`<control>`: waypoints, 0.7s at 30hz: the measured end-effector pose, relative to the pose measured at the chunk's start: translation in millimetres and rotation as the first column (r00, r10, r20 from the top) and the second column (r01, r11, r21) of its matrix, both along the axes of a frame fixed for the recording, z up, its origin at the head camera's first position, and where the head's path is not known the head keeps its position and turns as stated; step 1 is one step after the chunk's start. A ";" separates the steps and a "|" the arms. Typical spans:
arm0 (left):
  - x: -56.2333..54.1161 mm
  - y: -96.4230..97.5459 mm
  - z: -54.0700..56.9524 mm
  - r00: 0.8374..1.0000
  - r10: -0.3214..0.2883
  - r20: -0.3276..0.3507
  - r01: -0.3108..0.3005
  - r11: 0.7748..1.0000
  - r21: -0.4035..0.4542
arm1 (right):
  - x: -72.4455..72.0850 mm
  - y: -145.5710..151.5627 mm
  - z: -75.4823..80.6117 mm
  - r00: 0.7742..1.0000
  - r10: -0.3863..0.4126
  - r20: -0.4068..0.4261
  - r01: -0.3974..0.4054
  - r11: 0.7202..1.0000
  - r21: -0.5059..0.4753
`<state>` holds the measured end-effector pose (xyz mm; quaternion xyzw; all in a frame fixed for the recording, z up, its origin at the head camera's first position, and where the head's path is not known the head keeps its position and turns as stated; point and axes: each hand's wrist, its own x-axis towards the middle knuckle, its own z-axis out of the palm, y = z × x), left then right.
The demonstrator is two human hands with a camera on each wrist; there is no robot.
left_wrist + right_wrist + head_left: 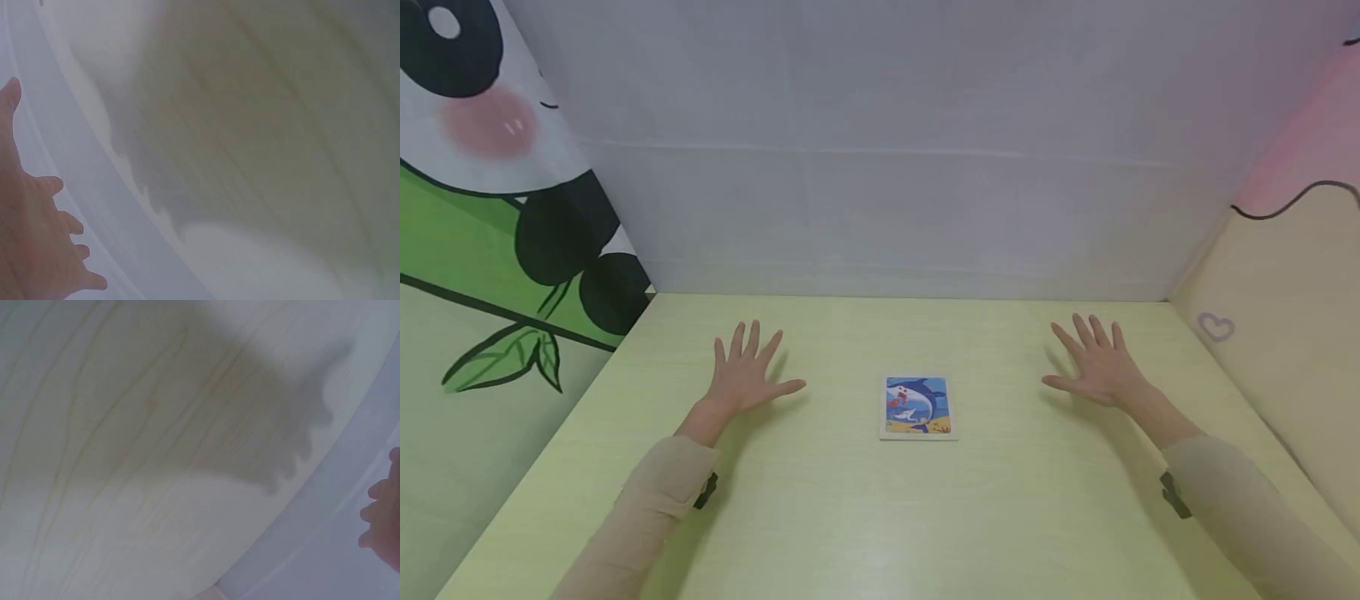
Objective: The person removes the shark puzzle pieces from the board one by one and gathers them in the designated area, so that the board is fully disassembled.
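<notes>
A small square picture puzzle or card (917, 406) with a pale border lies flat in the middle of the table, showing a blue dolphin-like animal over sand. To its left, my left hand (741, 377) is held with fingers spread and palm down, and nothing is in it. My right hand (1101, 371) is likewise spread, to the right of the picture and apart from it. The left wrist view has the left hand (37, 237) at its left edge; the right wrist view catches only part of the right hand (384, 515).
The pale wood-grain table (850, 517) reaches back to a grey-white cloth wall (880, 208). A cartoon-printed panel (490, 250) stands at the left, a beige and pink one (1285, 292) at the right. Both forearms cast shadows on the tabletop.
</notes>
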<state>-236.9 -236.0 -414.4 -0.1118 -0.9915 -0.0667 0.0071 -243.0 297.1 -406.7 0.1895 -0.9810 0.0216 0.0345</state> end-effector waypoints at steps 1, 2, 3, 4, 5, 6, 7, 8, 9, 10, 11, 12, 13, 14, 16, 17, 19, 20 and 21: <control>0.0 0.0 0.2 1.000 0.000 0.002 0.000 1.000 0.000 | -0.6 0.2 0.0 1.000 0.001 -0.001 -0.001 1.000 -0.001; 0.0 0.1 0.6 1.000 0.001 0.005 -0.001 1.000 0.002 | -1.1 0.3 0.1 1.000 0.002 -0.001 -0.002 1.000 -0.001; -0.2 0.1 0.8 1.000 0.000 0.005 0.000 1.000 0.001 | -1.4 0.3 0.2 1.000 0.004 0.001 -0.004 1.000 -0.001; -0.2 0.2 1.3 1.000 0.000 0.007 0.000 1.000 0.003 | -1.9 0.4 0.5 1.000 0.007 0.000 -0.007 1.000 0.002; -0.3 0.5 1.9 1.000 -0.002 0.008 0.002 1.000 0.005 | -2.6 0.9 0.7 1.000 0.009 0.000 -0.009 1.000 0.007; -0.5 0.6 2.5 1.000 -0.004 0.008 0.004 1.000 0.005 | -3.1 1.4 1.0 1.000 0.011 -0.002 -0.011 1.000 0.010; -0.3 0.9 3.6 1.000 -0.006 0.006 0.006 1.000 0.007 | -3.2 1.7 1.6 1.000 0.014 -0.005 -0.014 1.000 0.009; -0.2 1.1 4.6 1.000 -0.007 0.005 0.007 1.000 0.006 | -3.2 1.8 2.2 1.000 0.017 -0.006 -0.017 1.000 0.010; -0.2 1.3 5.4 1.000 -0.009 0.002 0.009 1.000 0.003 | -3.4 1.9 2.8 1.000 0.020 -0.008 -0.020 1.000 0.012; -0.2 1.4 6.2 1.000 -0.010 0.004 0.010 1.000 0.004 | -3.6 1.8 3.3 1.000 0.023 -0.012 -0.023 1.000 0.014; -0.1 1.7 7.1 1.000 -0.013 0.001 0.013 1.000 0.005 | -3.8 1.8 4.1 1.000 0.025 -0.014 -0.025 1.000 0.013; -0.1 1.9 7.8 1.000 -0.014 0.000 0.014 1.000 0.003 | -3.9 1.3 4.9 0.999 0.029 -0.017 -0.029 1.000 0.010; -0.1 2.2 8.4 1.000 -0.015 0.001 0.015 1.000 0.001 | -4.1 1.0 5.4 0.999 0.032 -0.017 -0.032 0.999 0.010; 0.3 2.5 9.2 1.000 -0.016 -0.001 0.016 1.000 -0.001 | -4.2 0.4 6.1 0.999 0.036 -0.019 -0.035 0.999 0.012; 0.7 2.9 10.2 1.000 -0.022 -0.005 0.022 1.000 0.005 | -4.5 -0.6 7.3 0.999 0.042 -0.022 -0.042 0.999 0.013; 1.1 3.2 10.6 1.000 -0.025 -0.011 0.025 1.000 0.005 | -4.7 -0.8 7.8 0.999 0.044 -0.024 -0.044 0.999 0.010; 2.1 3.4 11.2 1.000 -0.023 -0.015 0.023 1.000 -0.002 | -5.0 -1.6 8.5 0.998 0.051 -0.028 -0.050 0.999 0.004; 2.6 3.5 11.4 0.999 -0.026 -0.021 0.026 1.000 0.002 | -5.1 -2.1 8.9 0.998 0.054 -0.030 -0.054 0.999 0.001; 2.9 3.5 11.4 0.999 -0.027 -0.023 0.027 1.000 0.003 | -5.3 -2.5 9.1 0.998 0.057 -0.032 -0.057 0.998 -0.004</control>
